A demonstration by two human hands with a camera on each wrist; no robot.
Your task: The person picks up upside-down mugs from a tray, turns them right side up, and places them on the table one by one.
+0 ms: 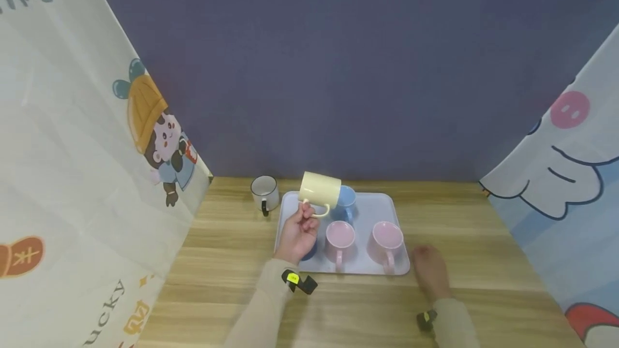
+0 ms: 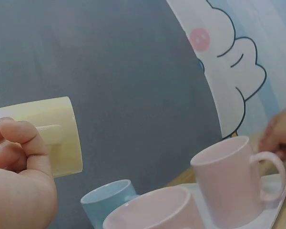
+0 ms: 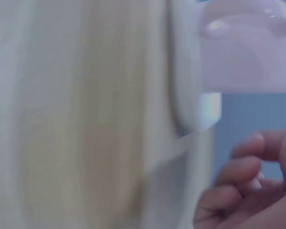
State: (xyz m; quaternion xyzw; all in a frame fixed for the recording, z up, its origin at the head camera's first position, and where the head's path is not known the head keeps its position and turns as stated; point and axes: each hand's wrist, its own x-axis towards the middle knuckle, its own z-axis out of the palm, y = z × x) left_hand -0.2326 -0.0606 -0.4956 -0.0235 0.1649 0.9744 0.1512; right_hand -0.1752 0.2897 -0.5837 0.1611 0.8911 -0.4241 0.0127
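Head view, left to right: a printed white cloth panel (image 1: 72, 149) borders the wooden tabletop (image 1: 217, 289). Next, a white cup with black rim and handle (image 1: 265, 192), just outside the left edge of a white rectangular tray (image 1: 374, 205). Above the tray's left part I have the left hand (image 1: 297, 234), fingers curled, gripping a pale yellow cylindrical mug (image 1: 320, 189) by its handle. Mug aloft, on its side: long axis nearly level, left to right, right end slightly lower, handle underneath; I cannot tell which end is the mouth. Light blue mug (image 1: 346, 204) behind its right end, tray surface reaching rightward. Two pink mugs (image 1: 340, 236) along the near edge. Right hand (image 1: 430, 268) beside the tray's right edge, fingers loosely bent, gripping nothing; wood stretches beyond.
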